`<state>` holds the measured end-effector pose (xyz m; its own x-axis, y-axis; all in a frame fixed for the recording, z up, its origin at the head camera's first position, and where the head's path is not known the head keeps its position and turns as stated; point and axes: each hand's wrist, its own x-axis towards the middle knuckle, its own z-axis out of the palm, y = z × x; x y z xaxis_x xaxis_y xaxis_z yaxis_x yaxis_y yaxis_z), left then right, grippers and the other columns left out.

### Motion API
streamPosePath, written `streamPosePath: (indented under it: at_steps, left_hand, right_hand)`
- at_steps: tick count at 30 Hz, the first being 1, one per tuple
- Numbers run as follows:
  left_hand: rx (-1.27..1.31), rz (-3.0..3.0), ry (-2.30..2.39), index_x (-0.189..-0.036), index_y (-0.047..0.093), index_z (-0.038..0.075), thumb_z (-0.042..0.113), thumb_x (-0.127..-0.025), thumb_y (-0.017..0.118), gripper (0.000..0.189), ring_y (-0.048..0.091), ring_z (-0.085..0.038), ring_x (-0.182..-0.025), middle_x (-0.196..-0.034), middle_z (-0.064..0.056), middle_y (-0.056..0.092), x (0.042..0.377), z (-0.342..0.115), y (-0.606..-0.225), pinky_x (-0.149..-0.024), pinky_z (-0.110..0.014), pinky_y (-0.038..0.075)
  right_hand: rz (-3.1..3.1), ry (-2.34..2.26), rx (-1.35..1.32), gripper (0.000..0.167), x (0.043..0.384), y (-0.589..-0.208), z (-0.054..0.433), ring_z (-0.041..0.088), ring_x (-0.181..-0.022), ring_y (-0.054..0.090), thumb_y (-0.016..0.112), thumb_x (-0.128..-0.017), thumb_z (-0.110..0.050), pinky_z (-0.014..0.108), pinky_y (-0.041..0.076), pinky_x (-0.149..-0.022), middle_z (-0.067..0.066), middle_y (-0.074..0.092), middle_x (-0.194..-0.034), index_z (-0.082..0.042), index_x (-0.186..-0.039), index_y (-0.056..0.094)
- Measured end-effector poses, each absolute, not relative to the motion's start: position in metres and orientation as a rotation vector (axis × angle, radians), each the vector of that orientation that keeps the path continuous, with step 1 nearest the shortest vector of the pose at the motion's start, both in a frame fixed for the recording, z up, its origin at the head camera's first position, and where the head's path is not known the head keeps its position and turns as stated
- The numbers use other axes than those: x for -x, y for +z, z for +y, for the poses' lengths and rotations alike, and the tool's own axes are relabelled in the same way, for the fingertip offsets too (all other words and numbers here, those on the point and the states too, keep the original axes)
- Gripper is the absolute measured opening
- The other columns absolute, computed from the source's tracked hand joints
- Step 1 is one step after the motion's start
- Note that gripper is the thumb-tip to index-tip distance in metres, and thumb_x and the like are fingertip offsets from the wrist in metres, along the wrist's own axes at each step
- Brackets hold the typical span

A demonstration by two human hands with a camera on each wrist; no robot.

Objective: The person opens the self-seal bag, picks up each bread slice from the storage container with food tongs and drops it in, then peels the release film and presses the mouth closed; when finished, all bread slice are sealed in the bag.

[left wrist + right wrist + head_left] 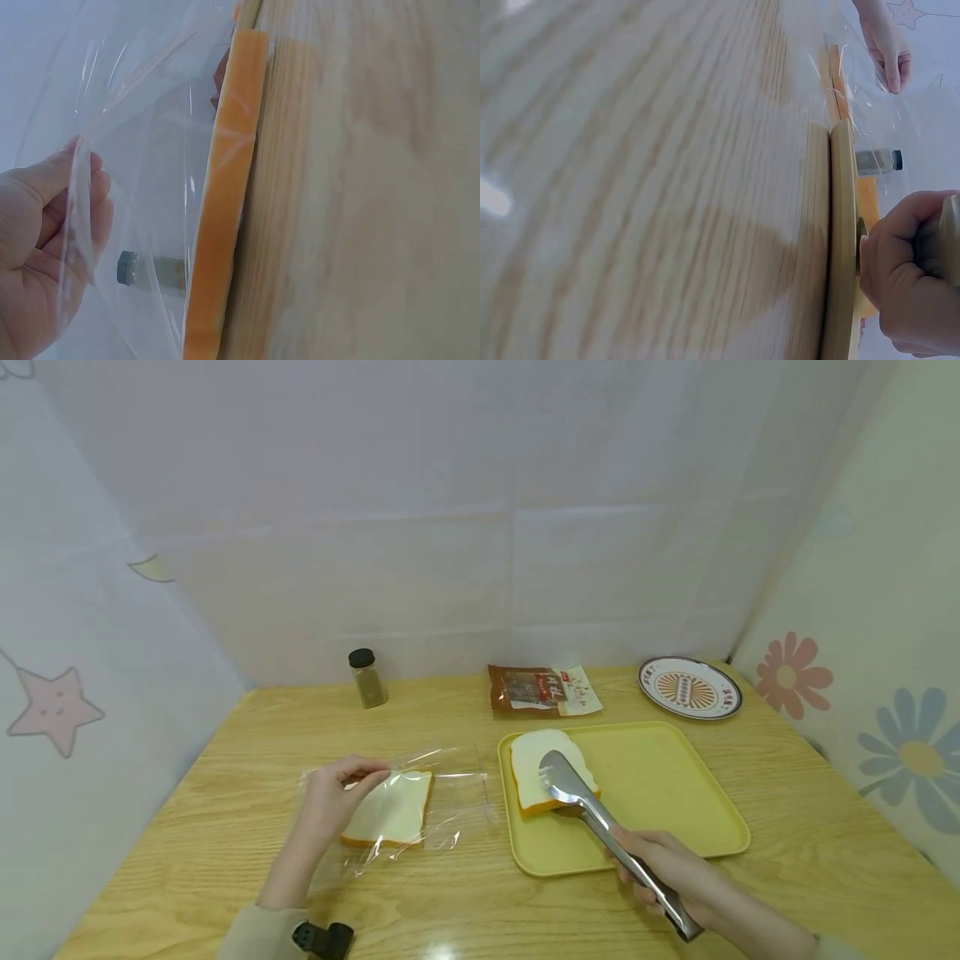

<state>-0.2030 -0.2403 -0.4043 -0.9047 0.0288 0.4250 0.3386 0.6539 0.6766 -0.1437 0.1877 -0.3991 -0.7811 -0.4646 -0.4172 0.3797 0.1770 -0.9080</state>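
My left hand (337,793) pinches the upper layer of a clear plastic bag (457,785) between thumb and fingers, lifting it above a slice of bread (390,810). In the left wrist view the slice's orange crust (225,187) shows through the film, flat against the table. With my right hand (660,868) I grip metal tongs (600,818). Their upper blade lies over a second bread slice (543,760) on the left part of a yellow tray (652,793), and the lower blade is partly hidden beneath its near edge.
Behind the tray lies a brown and white food packet (540,691). A round patterned plate (690,688) sits at the back right. At the back left stands a small jar (367,681) with a black lid. Printed white cloth (420,568) hangs round the table (202,835).
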Motion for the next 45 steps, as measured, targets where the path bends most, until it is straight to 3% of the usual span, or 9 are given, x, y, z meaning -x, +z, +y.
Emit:
streamPosePath:
  at_steps: [16,29,45]
  left_hand:
    - [0.289,-2.495,-1.158,-0.091,0.074,0.013,0.011,-0.084,0.070,0.008,0.061,0.002,-0.078,-0.086,-0.001,0.072,0.202,-0.240,-0.404,-0.071,-0.020,0.055]
    - [0.273,-2.506,-1.142,-0.091,0.074,0.013,0.013,-0.084,0.070,0.009,0.061,0.001,-0.078,-0.086,0.000,0.072,0.202,-0.239,-0.403,-0.071,-0.019,0.055]
    - [0.280,-2.498,-1.129,-0.091,0.074,0.013,0.013,-0.083,0.071,0.008,0.062,0.000,-0.076,-0.085,0.000,0.073,0.202,-0.240,-0.402,-0.068,-0.023,0.055]
  right_hand:
    - [1.822,-1.714,0.067,0.064,0.155,-0.407,0.175,-0.001,-0.045,0.043,0.043,-0.097,-0.048,0.013,0.039,-0.040,-0.003,0.053,-0.072,0.011,-0.120,0.043]
    - [1.824,-1.739,0.061,0.053,0.152,-0.406,0.166,-0.002,-0.044,0.043,0.044,-0.098,-0.043,0.012,0.039,-0.040,-0.005,0.052,-0.071,0.008,-0.112,0.046]
    - [1.755,-1.733,0.011,0.060,0.155,-0.403,0.198,-0.003,-0.046,0.042,0.048,-0.098,-0.041,0.010,0.038,-0.042,-0.006,0.051,-0.071,0.013,-0.125,0.041]
